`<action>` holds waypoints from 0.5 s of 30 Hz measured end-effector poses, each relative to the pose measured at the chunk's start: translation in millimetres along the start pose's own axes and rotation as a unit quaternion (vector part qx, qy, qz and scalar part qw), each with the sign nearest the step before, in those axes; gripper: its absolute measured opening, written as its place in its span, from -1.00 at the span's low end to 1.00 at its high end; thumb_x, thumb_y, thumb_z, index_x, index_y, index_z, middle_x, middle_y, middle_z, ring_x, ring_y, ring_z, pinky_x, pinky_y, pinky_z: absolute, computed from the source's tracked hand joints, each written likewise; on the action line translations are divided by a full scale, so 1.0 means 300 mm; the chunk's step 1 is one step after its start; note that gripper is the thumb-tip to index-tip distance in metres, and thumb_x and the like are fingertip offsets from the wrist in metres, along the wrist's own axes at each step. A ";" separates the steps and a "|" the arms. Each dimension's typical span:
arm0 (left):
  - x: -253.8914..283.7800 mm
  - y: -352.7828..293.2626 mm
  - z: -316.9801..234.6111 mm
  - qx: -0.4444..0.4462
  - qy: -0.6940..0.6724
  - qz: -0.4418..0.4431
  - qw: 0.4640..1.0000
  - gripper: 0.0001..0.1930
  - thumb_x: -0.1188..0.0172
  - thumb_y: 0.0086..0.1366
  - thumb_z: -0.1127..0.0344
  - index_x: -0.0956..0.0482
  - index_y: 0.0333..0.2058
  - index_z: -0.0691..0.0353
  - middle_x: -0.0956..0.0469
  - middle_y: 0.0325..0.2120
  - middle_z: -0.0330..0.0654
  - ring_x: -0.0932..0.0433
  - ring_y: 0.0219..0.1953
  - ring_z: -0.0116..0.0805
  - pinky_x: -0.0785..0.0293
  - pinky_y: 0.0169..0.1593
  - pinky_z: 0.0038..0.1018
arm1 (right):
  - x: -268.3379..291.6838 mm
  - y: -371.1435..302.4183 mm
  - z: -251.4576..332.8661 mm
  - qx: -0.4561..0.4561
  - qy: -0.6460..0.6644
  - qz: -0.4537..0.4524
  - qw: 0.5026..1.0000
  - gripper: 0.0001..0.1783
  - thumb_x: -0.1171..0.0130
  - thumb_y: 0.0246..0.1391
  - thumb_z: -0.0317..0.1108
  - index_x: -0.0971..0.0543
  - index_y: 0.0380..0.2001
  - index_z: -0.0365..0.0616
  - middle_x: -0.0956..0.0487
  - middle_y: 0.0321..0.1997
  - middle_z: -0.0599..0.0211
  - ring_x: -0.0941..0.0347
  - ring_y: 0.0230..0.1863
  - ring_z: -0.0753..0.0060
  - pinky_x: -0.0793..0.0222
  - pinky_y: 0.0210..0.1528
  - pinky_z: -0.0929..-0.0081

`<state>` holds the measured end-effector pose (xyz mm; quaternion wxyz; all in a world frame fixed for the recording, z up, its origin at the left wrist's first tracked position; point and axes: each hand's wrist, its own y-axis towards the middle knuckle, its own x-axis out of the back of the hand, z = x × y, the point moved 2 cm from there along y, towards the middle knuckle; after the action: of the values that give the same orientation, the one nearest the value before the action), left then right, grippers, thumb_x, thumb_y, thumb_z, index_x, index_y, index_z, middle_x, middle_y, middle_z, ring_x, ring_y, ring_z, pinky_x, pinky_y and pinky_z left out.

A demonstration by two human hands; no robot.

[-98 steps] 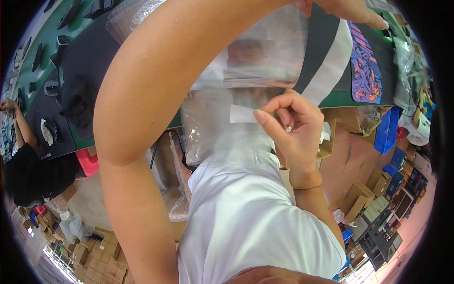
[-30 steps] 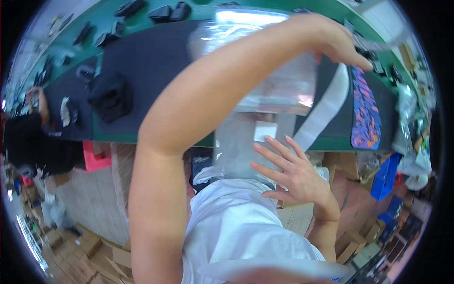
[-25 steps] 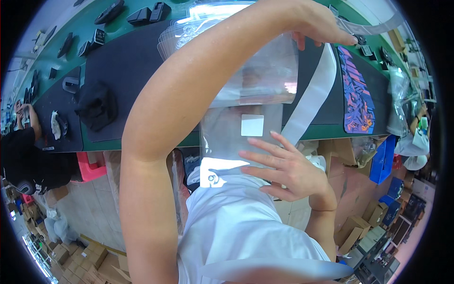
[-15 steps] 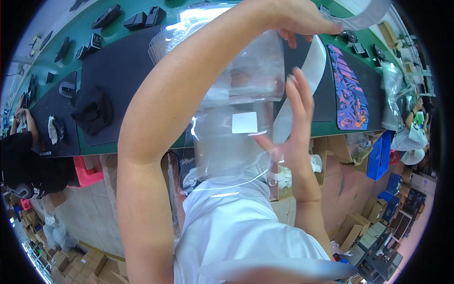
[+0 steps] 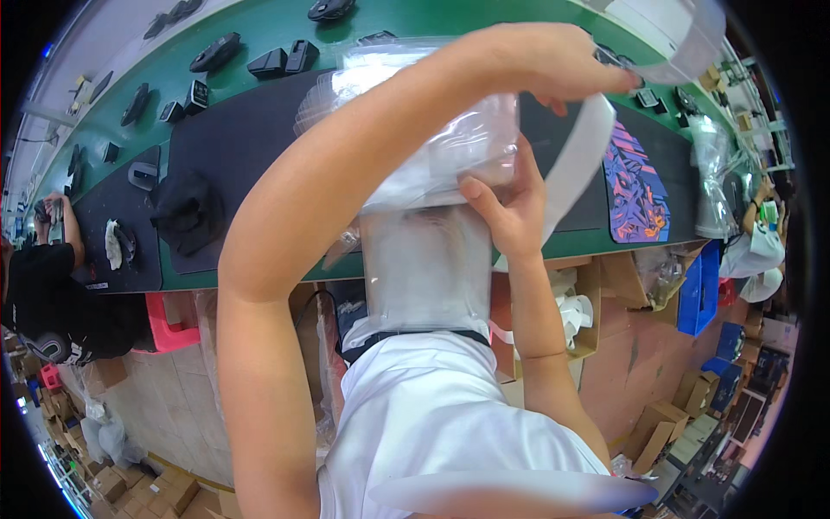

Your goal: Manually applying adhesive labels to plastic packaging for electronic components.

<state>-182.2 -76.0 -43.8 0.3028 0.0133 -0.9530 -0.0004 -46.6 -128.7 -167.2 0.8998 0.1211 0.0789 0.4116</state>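
My left arm reaches across to the upper right, where my left hand (image 5: 575,65) has its fingertips closed on a translucent label strip (image 5: 683,62). A white length of strip (image 5: 581,156) hangs below that hand. Clear plastic bags (image 5: 441,164) lie stacked under my left forearm, partly hidden by it. My right hand (image 5: 516,208) grips their right edge, with the thumb on top and the other fingers mostly hidden. More clear plastic (image 5: 428,268) hangs over the table's front edge towards my lap.
Black mats (image 5: 251,130) and a patterned mat (image 5: 638,186) cover parts of the green table (image 5: 259,26). A black cloth (image 5: 186,212), a mouse (image 5: 143,175) and several small black devices stand around. Cardboard boxes (image 5: 588,298) and a blue bin (image 5: 699,290) are below right. Other people work at both sides.
My right hand has moved up from the lower plastic and closed on the stack's edge. The white label on the lower bag no longer shows. My left hand still holds the strip.
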 end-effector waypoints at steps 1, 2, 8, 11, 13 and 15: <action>-0.003 -0.021 -0.053 -0.034 0.033 0.018 0.999 -0.28 -0.08 0.19 -0.34 -0.72 -0.16 0.32 -0.71 -0.25 0.00 -0.70 -0.23 -0.09 -0.59 -0.08 -0.19 | 0.007 -0.002 -0.005 -0.038 0.001 -0.023 0.999 -0.01 -0.49 -0.03 -0.30 -0.18 0.39 -0.29 -0.57 0.10 0.04 -0.59 0.04 0.28 -0.29 0.26 0.30; -0.015 -0.061 -0.115 -0.070 0.075 -0.005 0.995 -0.37 -0.10 0.19 -0.25 -0.73 -0.24 0.30 -0.71 -0.31 0.00 -0.70 -0.25 -0.09 -0.59 -0.10 -0.21 | 0.001 -0.002 -0.002 -0.004 0.009 -0.022 1.000 -0.25 -0.38 0.10 -0.28 -0.32 0.29 -0.30 -0.58 0.09 0.10 -0.57 0.05 0.35 -0.38 0.16 0.39; -0.026 -0.368 -0.339 -0.114 0.188 0.136 0.966 -0.60 -0.18 0.16 0.02 -0.76 -0.29 0.24 -0.70 -0.34 0.03 -0.69 -0.26 -0.04 -0.60 -0.14 -0.23 | 0.057 0.042 -0.023 0.012 -0.194 0.003 0.981 -0.45 -0.33 0.17 -0.25 -0.46 0.15 -0.31 -0.61 0.03 0.23 -0.56 -0.02 0.44 -0.45 0.03 0.44; -0.042 -0.415 -0.328 -0.240 0.224 0.067 0.942 -0.64 -0.14 0.26 0.14 -0.61 -0.38 0.43 -0.65 -0.40 0.13 -0.66 -0.36 0.09 -0.59 -0.23 -0.13 | -0.020 0.099 0.219 -0.250 0.065 0.070 0.963 -0.55 -0.31 0.18 -0.28 -0.50 0.06 -0.29 -0.62 0.00 0.25 -0.56 -0.02 0.40 -0.48 0.01 0.39; -0.062 -0.320 -0.325 -0.166 0.249 0.038 0.953 -0.69 -0.22 0.11 0.18 -0.75 -0.26 0.24 -0.70 -0.34 0.02 -0.69 -0.24 -0.03 -0.60 -0.14 -0.24 | -0.010 0.069 0.170 -0.331 0.150 0.067 0.929 -0.58 -0.31 0.19 -0.29 -0.52 0.03 -0.28 -0.62 -0.01 0.26 -0.55 -0.02 0.38 -0.49 0.00 0.38; -0.024 -0.195 -0.268 -0.138 0.212 -0.029 0.967 -0.70 -0.29 0.09 0.24 -0.72 -0.25 0.31 -0.70 -0.36 -0.01 -0.69 -0.28 -0.12 -0.59 -0.17 -0.29 | 0.017 0.027 0.003 0.016 -0.076 -0.038 0.996 -0.55 -0.30 0.20 -0.31 -0.47 0.06 -0.32 -0.64 -0.05 0.22 -0.58 -0.12 0.44 -0.49 -0.06 0.46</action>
<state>-128.3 -133.8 17.2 0.4965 -0.0016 -0.8570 -0.1380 -48.9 -119.9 -164.2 0.9160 0.1630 0.0216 0.3659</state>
